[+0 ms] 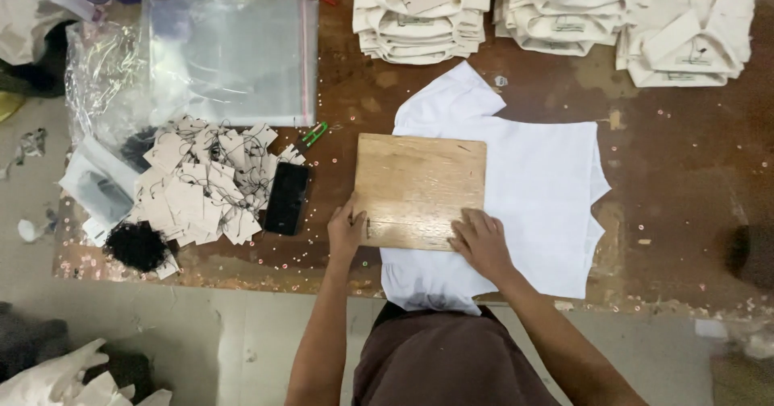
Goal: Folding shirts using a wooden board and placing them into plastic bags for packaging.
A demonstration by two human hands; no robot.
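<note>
Wooden board point(419, 188) on shirt point(548, 204), hands point(347, 233) at near edge

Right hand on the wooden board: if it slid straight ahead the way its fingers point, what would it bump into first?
The right hand points up and slightly left across the wooden board. It would probably just cross the board, then reach the white shirt's sleeve.

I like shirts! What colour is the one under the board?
White. The shirt shows in the head view, under the board.
</note>
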